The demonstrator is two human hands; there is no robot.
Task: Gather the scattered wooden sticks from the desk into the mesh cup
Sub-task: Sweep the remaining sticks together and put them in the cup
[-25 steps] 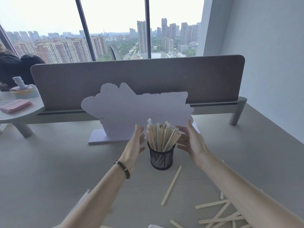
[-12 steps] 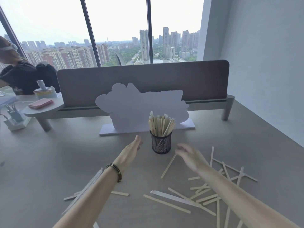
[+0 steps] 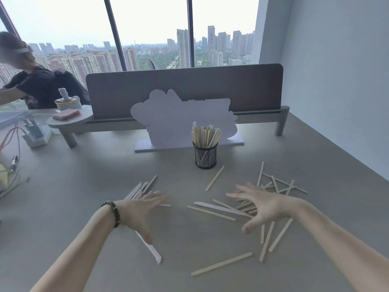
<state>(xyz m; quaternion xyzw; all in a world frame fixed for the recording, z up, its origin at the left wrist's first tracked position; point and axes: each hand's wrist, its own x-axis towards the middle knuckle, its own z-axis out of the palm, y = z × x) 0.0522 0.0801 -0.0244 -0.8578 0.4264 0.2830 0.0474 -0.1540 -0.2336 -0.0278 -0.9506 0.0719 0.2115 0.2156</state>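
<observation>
desk [image 3: 84,207], grey and wide, carries our black mesh cup [image 3: 205,156], half full. pale wooden sticks [image 3: 212,212] lie scattered before it. our left hand [image 3: 141,209] and right hand [image 3: 260,204] spread empty above them; next we likely sweep and grasp.

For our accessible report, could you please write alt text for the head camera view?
Two open hands, left hand and right hand, reach over wooden sticks scattered on a grey desk. Behind them a black mesh cup stands upright, already packed with sticks, in front of a white cutout sign and a desk divider.
</observation>
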